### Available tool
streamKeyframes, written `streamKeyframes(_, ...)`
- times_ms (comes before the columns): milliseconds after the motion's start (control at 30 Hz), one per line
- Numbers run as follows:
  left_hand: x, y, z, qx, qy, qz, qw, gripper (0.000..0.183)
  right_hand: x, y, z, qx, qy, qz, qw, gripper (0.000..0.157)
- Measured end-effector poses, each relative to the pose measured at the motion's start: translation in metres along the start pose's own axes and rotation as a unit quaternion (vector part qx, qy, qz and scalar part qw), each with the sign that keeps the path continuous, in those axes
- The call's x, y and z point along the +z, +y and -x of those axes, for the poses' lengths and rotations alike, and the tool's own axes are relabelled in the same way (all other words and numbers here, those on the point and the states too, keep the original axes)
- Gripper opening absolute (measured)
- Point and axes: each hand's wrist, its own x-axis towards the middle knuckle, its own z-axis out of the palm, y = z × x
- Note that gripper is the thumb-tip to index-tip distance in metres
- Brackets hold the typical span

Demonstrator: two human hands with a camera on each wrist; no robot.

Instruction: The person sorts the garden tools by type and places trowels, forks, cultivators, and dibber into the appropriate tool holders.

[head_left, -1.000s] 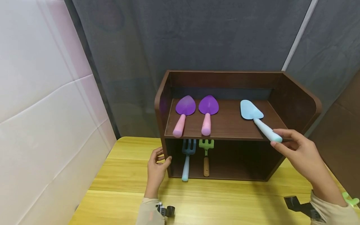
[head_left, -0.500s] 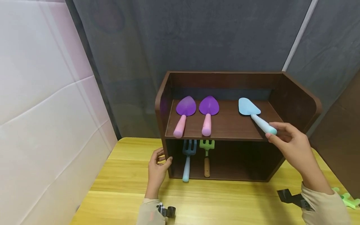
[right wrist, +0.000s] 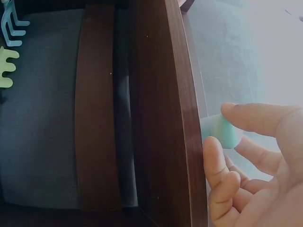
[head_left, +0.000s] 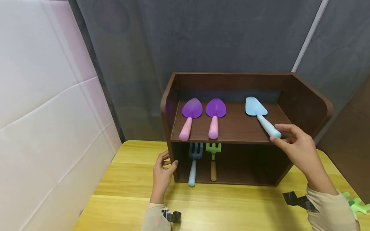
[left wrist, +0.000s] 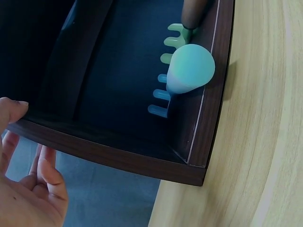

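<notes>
A light-blue trowel (head_left: 255, 106) lies on the upper level of a dark brown two-tier shelf (head_left: 235, 141), blade toward the back, handle slanting to the front right. My right hand (head_left: 297, 149) pinches the handle's turquoise end (right wrist: 229, 132) between thumb and fingers at the shelf's front edge. Left of it rest two purple trowels (head_left: 192, 108) with pink handles. My left hand (head_left: 162, 175) holds the shelf's left side panel (left wrist: 104, 153), thumb on the inner side and fingers outside. Below, a blue hand fork (head_left: 192, 171) and a green hand fork (head_left: 213, 148) with a wooden handle lie side by side.
The shelf stands on a yellow wood-grain table (head_left: 133, 192). A grey curtain (head_left: 231, 35) hangs behind it, with a white panel (head_left: 52, 106) at left and a brown board (head_left: 351, 138) at right. Light-green pieces (head_left: 358, 207) lie at the far right by the sleeve.
My right hand has moved left and inward, sliding the light-blue trowel further back and left on the upper level. The left hand has kept its place on the side panel.
</notes>
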Motion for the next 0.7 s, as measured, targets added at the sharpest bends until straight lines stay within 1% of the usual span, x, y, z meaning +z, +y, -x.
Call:
streamKeyframes(100, 0.0, 0.0, 0.0, 0.004, 0.0, -0.004, 1.0, 0.041, 0.0, 0.001, 0.0, -0.001, -0.001, -0.004, 1.0, 0.05)
streamKeyframes(200, 0.001, 0.0, 0.0, 0.005, 0.001, -0.008, 1.0, 0.04, 0.0, 0.003, 0.003, -0.006, 0.0, -0.022, 1.0, 0.051)
streamKeyframes(400, 0.002, 0.001, -0.002, 0.007, 0.003, -0.009, 0.9999, 0.04, -0.008, 0.01, 0.013, -0.024, 0.024, -0.061, 0.998, 0.048)
streamKeyframes(467, 0.003, 0.002, -0.002, 0.008, 0.003, -0.007, 0.9999, 0.04, -0.012, 0.014, 0.017, -0.03, 0.033, -0.062, 0.997, 0.047)
streamKeyframes(567, 0.002, 0.002, -0.001, 0.006, 0.004, -0.007, 0.9999, 0.041, -0.019, 0.021, 0.025, -0.033, 0.036, -0.06, 0.997, 0.048)
streamKeyframes(700, 0.001, 0.0, 0.001, -0.005, -0.001, -0.011, 0.9999, 0.042, -0.027, 0.033, 0.036, -0.027, 0.042, -0.051, 0.997, 0.05)
